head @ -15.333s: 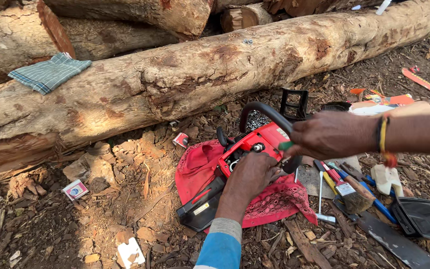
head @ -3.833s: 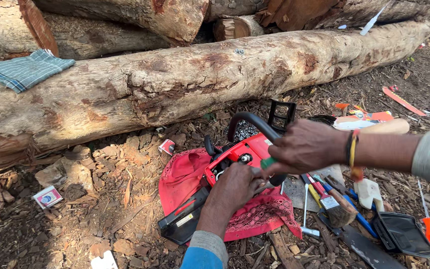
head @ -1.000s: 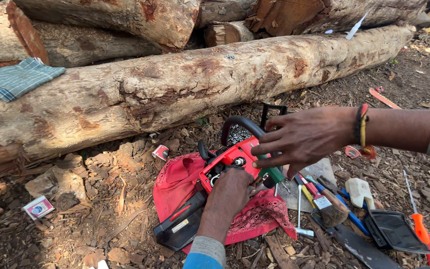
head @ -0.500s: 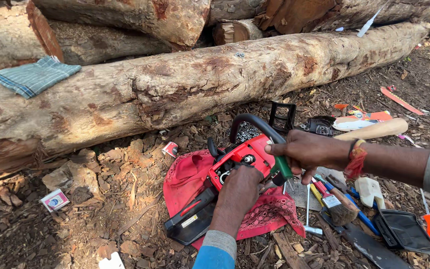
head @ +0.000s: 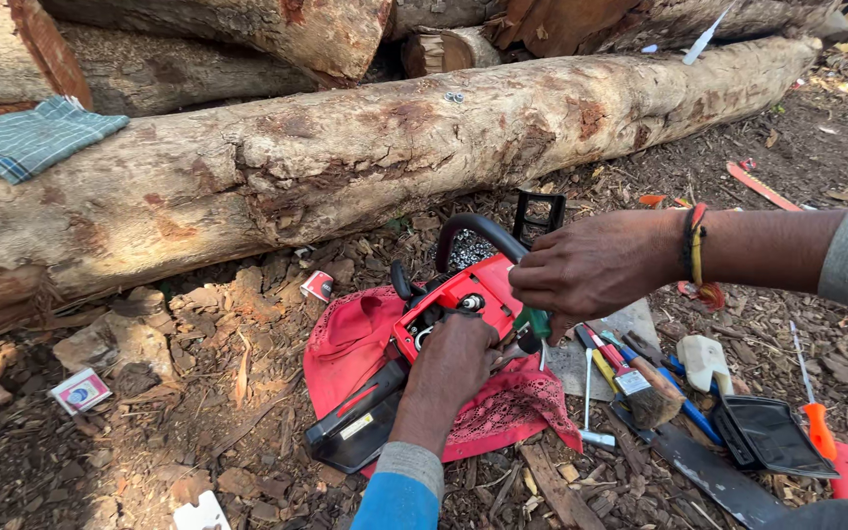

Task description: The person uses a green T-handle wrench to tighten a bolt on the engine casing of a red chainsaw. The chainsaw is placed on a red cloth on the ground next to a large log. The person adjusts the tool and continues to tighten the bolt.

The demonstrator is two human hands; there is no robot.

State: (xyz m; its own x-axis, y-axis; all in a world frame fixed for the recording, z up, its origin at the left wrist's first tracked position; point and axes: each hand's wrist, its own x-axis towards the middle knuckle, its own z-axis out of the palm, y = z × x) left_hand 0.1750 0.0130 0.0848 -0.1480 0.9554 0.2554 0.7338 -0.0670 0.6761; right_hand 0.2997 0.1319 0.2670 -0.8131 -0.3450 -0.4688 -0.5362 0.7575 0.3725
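Observation:
A red and black chainsaw body (head: 444, 306) lies on a red cloth (head: 350, 339) on the bark-strewn ground. My left hand (head: 451, 358) presses down on its lower right side. My right hand (head: 596, 263) comes in from the right and grips a green-handled screwdriver (head: 537, 324), its tip pointing down beside the saw's housing. The saw's black loop handle (head: 473, 234) arches just left of my right hand.
A long log (head: 345, 157) lies behind the saw, with a checked cloth (head: 31, 135) on its left end. To the right lie several tools: a brush (head: 640, 383), a black cover (head: 772, 437), an orange screwdriver (head: 812, 412), a saw bar (head: 714, 476). Small boxes (head: 79, 391) sit at the left.
My right hand has turned and now holds the screwdriver upright against the saw. The view has shifted slightly. My left hand stays on the saw.

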